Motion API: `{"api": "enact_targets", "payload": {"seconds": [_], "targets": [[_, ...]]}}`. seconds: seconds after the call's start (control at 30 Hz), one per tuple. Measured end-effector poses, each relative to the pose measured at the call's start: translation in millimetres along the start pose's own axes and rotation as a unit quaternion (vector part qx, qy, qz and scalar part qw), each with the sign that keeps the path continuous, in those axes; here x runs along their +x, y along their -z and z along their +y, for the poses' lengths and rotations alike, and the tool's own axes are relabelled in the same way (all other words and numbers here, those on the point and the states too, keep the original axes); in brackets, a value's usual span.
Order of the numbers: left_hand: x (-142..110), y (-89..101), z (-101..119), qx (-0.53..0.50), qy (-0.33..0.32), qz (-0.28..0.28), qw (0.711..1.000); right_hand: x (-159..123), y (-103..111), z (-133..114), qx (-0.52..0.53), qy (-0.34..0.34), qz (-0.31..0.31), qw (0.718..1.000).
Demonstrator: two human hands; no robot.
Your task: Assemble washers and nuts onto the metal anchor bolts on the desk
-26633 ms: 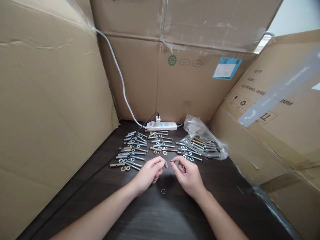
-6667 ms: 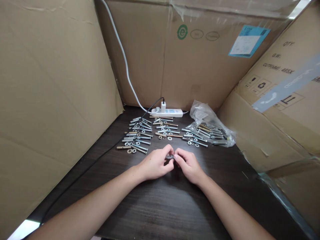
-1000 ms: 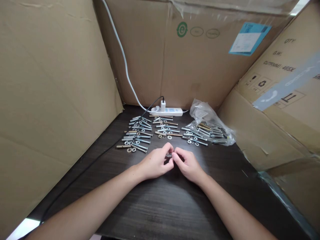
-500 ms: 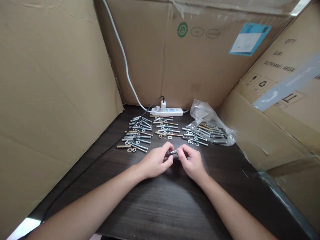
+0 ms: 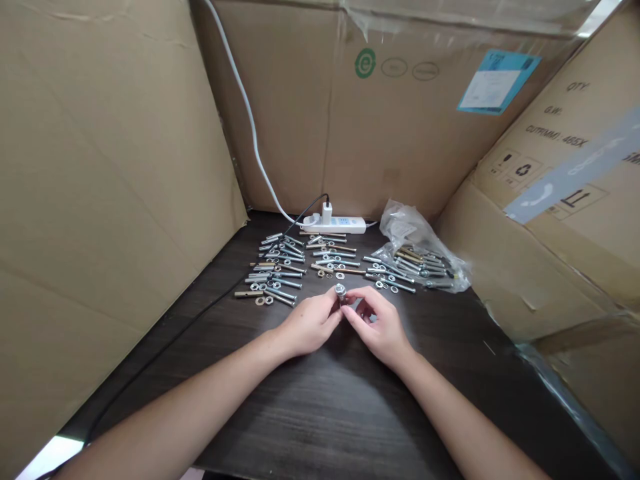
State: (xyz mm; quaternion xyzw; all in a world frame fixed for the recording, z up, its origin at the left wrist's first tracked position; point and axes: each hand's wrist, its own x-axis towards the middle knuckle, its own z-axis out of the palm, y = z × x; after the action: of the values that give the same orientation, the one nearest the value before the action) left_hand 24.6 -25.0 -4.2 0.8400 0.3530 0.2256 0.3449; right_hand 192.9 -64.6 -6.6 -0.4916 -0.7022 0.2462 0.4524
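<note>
An expansion bolt (image 5: 341,291), with a nut and washer at its top end, stands roughly upright between my hands above the dark table. My left hand (image 5: 313,323) is closed, pinching it from the left between thumb and fingers. From the right, the thumb and index finger of my right hand (image 5: 377,325) close on the same bolt, the other fingers curled beneath. Its lower part is mostly hidden by my fingers. Beyond my hands lie sorted groups of loose bolts (image 5: 283,293), metal sleeves (image 5: 249,294), washers (image 5: 260,301) and nuts (image 5: 277,287).
A clear plastic bag (image 5: 405,227) with several expansion bolts (image 5: 423,263) lies at the back right. Behind the parts is a white power strip (image 5: 345,225) with a plugged-in charger (image 5: 327,213). A black cable (image 5: 175,340) crosses the left side. Cardboard boxes (image 5: 280,133) wall in the table (image 5: 300,413).
Half a second ago the bolt lay nearly level between my hands; now it is tipped upright, its nut end up. My right hand has shifted slightly left.
</note>
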Motion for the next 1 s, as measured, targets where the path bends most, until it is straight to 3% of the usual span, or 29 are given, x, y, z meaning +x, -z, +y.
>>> {"api": "enact_targets", "payload": {"seconds": [0.3, 0.37, 0.47, 0.6, 0.7, 0.8, 1.0], "targets": [[-0.9, 1.0, 4.5, 0.039, 0.003, -0.036, 0.999, 2.9, 0.8, -7.7, -0.100, 0.018, 0.043, 0.994], [-2.0, 2.9, 7.5, 0.039, 0.009, -0.042, 0.998, 8.3, 15.4, -2.3, -0.156, 0.024, 0.063, 0.985], [-3.4, 5.5, 10.8, 0.039, 0.011, -0.045, 0.998, 17.4, 57.7, 18.6, -0.265, 0.001, 0.076, 0.961], [-4.5, 7.4, 12.1, 0.039, -0.002, -0.041, 0.998, 26.0, 127.0, 60.1, -0.420, -0.087, 0.087, 0.899], [-5.0, 8.7, 12.3, 0.035, -0.010, -0.046, 0.998, 30.8, 159.9, 85.2, -0.489, -0.144, 0.050, 0.859], [-5.6, 10.0, 12.9, 0.030, -0.010, -0.047, 0.998, 35.5, 170.2, 97.9, -0.508, -0.146, 0.006, 0.849], [-5.6, 10.9, 13.9, 0.029, -0.001, -0.050, 0.998, 46.5, 162.8, 101.0, -0.505, -0.112, -0.036, 0.855]]}}
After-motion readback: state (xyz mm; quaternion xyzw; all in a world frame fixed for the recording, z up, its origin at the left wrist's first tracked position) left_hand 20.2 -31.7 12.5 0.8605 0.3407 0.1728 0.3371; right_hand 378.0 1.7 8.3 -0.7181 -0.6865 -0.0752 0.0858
